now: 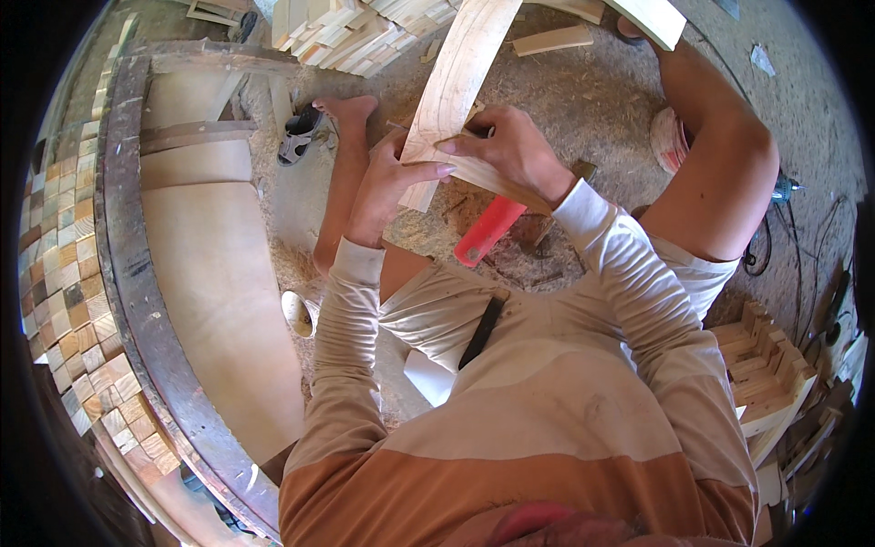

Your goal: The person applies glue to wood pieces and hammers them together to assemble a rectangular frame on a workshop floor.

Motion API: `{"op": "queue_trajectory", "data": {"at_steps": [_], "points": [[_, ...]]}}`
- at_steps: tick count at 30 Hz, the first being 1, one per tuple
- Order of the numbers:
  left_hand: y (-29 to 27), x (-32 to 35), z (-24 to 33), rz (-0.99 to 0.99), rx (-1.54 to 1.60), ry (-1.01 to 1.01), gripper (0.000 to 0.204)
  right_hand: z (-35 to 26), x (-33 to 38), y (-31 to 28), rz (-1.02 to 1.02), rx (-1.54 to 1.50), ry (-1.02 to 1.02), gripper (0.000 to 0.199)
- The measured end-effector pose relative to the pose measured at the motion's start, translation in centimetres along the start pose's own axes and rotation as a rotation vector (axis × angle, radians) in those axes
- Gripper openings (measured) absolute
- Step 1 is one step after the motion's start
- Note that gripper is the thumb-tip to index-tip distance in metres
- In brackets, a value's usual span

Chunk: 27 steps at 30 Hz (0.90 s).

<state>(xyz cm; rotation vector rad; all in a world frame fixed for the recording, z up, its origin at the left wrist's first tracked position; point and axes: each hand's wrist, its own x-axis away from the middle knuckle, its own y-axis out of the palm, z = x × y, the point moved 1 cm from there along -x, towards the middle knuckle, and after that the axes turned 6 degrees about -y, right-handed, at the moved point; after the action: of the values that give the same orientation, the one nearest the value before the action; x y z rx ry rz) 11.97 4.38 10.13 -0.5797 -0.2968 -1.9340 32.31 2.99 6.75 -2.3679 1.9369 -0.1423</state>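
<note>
A pale wooden board (463,68) reaches from my hands toward the far edge of the view. My left hand (385,187) grips its near end, with the thumb laid across the wood. A second wooden strip (497,180) meets the board there at an angle. My right hand (515,150) is closed round that strip, its thumb pressing where the two pieces meet. Whether they are fastened together I cannot tell. Below the joint, a red cylinder (489,231) lies on the floor between my legs. A narrow black bar (483,333) rests against my shorts.
Stacked wooden strips (351,32) stand at the far left. A dark-edged frame (137,246) with a pale panel (214,301) runs along my left, beside piled block ends (82,301). Slatted wood (761,365), cables (802,246) and a drill-like tool (786,189) lie to my right.
</note>
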Motion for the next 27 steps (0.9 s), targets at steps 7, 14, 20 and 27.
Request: {"op": "queue_trajectory", "data": {"at_steps": [7, 14, 20, 27], "points": [[0.9, 0.2, 1.9, 0.167, -0.358, 0.110, 0.055, 2.0, -0.9, 0.4, -0.028, -0.347, -0.061, 0.042], [0.2, -0.6, 1.5, 0.289, -0.573, 0.114, 0.047, 4.5, -2.6, 0.9, -0.094, -0.520, -0.027, 0.045], [-1.1, -2.2, -0.6, 0.382, -0.632, 0.245, 0.042, 9.4, -5.0, 2.5, -0.157, -0.621, -0.021, 0.043], [-3.5, -5.4, -4.5, 0.451, -0.887, 0.361, 0.048, 14.6, -7.5, 4.4, -0.121, -0.722, -0.027, 0.056]]}}
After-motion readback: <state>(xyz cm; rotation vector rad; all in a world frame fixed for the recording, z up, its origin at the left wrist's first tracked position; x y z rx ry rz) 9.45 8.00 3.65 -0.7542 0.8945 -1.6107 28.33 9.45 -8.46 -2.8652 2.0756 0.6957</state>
